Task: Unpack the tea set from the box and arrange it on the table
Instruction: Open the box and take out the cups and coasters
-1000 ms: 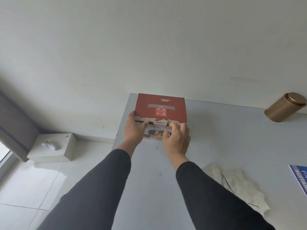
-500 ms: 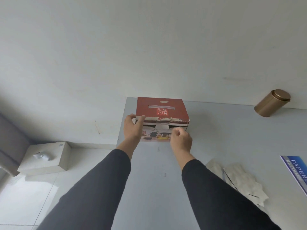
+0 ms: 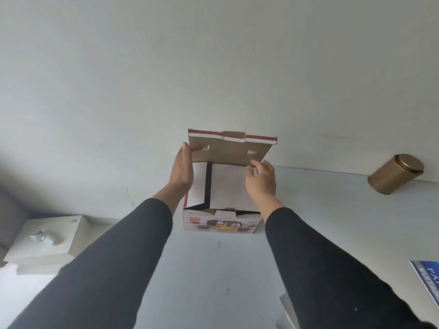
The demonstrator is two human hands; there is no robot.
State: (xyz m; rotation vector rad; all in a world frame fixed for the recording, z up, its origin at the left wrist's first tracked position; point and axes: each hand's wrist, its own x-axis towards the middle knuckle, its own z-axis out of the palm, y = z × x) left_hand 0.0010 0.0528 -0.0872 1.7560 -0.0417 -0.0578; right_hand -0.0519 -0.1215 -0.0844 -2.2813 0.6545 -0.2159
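Fingers (image 3: 184,148) on box lid (image 3: 228,150), grey table (image 3: 213,281)

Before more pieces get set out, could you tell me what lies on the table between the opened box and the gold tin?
In the head view, nothing: bare grey table separates the box from the gold tin.

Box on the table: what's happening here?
A person is opening the box at the far left part of the table. The lid is flipped up. The left hand rests flat against the lid's left edge and the right hand touches its lower right corner, neither in a closed grip. White inner flaps show inside; no tea set piece is out yet. A brass tin sits apart to the right.
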